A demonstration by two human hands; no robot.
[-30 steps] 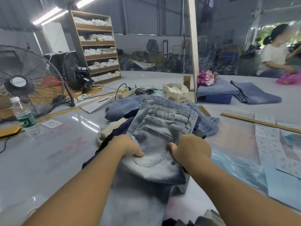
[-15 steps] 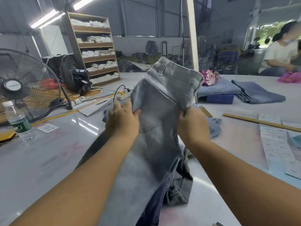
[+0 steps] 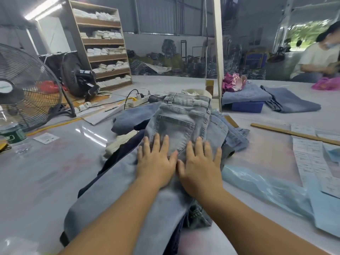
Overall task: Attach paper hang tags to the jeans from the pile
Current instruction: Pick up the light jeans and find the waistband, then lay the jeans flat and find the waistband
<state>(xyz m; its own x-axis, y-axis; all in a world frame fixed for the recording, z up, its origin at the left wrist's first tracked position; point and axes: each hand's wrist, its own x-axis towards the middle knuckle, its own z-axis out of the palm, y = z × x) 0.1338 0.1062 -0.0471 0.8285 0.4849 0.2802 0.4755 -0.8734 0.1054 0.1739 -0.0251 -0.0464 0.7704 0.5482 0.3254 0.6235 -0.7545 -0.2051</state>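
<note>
A pair of light grey-blue jeans (image 3: 180, 122) lies on top of the pile of jeans (image 3: 128, 120), back pocket up and waistband pointing away from me. My left hand (image 3: 156, 162) and my right hand (image 3: 200, 166) lie flat on it side by side, fingers straight, pressing the denim just below the pocket. Dark navy jeans (image 3: 125, 151) stick out from under its left side. A box of paper tags (image 3: 195, 92) shows behind the waistband, mostly hidden.
A wire fan (image 3: 24, 89) and a water bottle (image 3: 11, 129) stand at the left. A power strip (image 3: 139, 100) lies behind the pile. Label sheets (image 3: 312, 159), a wooden ruler (image 3: 294, 133) and blue plastic bags (image 3: 276, 192) cover the right. Folded jeans (image 3: 246, 96) sit on a blue box; a person sits far right.
The grey jeans, held up in the air half a second ago, now lie flat on the pile. Both hands have let go of the fabric and press it with flat palms.
</note>
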